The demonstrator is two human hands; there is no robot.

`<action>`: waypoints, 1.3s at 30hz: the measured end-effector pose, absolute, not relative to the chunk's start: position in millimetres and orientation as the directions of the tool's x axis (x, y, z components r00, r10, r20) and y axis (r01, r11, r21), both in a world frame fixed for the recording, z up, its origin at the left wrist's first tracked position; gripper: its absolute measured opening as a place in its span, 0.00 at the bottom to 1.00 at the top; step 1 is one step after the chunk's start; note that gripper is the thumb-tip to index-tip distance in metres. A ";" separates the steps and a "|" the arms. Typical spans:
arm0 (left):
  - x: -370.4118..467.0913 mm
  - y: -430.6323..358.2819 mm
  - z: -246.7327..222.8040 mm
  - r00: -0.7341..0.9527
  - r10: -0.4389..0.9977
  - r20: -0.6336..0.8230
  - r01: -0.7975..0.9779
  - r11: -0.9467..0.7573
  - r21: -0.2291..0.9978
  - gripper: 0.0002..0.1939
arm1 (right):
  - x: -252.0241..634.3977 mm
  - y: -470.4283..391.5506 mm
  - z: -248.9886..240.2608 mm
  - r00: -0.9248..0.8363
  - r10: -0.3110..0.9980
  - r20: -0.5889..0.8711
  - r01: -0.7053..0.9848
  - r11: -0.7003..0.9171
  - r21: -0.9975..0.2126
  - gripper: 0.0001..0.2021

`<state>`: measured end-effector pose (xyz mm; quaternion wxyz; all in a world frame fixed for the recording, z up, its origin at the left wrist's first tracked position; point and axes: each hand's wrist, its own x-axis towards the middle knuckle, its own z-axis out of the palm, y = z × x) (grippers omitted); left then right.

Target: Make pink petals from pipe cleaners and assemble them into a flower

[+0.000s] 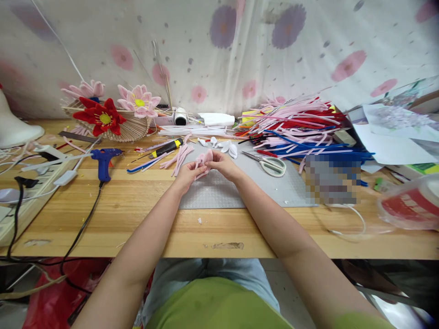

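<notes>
Both my hands meet above the grey cutting mat (226, 196), closed on a small pink fuzzy petal (201, 159) of pipe cleaner. My left hand (188, 176) grips it from the lower left, while the fingers of my right hand (224, 164) pinch its right side. Several white petals (229, 148) lie just behind my hands. Short pink pipe cleaners (181, 156) are spread to the left of them. To the right, scissors (272, 167) with pale green handles rest on the mat.
A blue glue gun (104, 162) and a power strip (30, 194) with cables lie left. Finished pipe-cleaner flowers (103, 118) stand at the back left. Piled pipe cleaners (295, 119) fill the back right, near papers (387, 137) and a plastic tub (411, 203).
</notes>
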<state>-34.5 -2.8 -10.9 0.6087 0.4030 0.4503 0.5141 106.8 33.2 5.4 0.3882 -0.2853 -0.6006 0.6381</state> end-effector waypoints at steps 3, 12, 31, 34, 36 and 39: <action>-36.0 1.3 -12.2 0.001 0.993 -0.119 -0.260 0.115 0.959 0.18 | 103.4 35.0 3.3 -0.508 0.855 0.103 -0.147 0.031 -0.989 0.10; -35.2 5.1 -11.6 -0.018 0.994 -0.110 -0.238 0.103 0.966 0.19 | 100.1 44.2 -4.9 -0.494 0.863 0.104 -0.107 0.058 -0.993 0.14; -37.2 7.9 -3.1 -0.034 0.999 -0.004 -0.114 0.000 0.993 0.20 | 102.3 44.0 0.0 -0.404 0.914 0.035 -0.077 0.004 -0.997 0.15; -37.7 8.2 -1.6 -0.028 0.999 0.020 -0.089 -0.022 0.996 0.18 | 103.7 44.5 0.1 -0.407 0.912 0.042 -0.092 0.005 -0.996 0.15; -37.6 7.8 -0.6 -0.039 0.999 0.028 -0.074 -0.031 0.997 0.18 | 103.3 44.4 -0.5 -0.410 0.911 0.044 -0.100 0.004 -0.995 0.15; -36.5 6.7 -0.1 -0.076 0.997 0.018 -0.075 -0.024 0.997 0.18 | 101.7 43.6 -1.7 -0.424 0.905 0.043 -0.102 -0.001 -0.995 0.16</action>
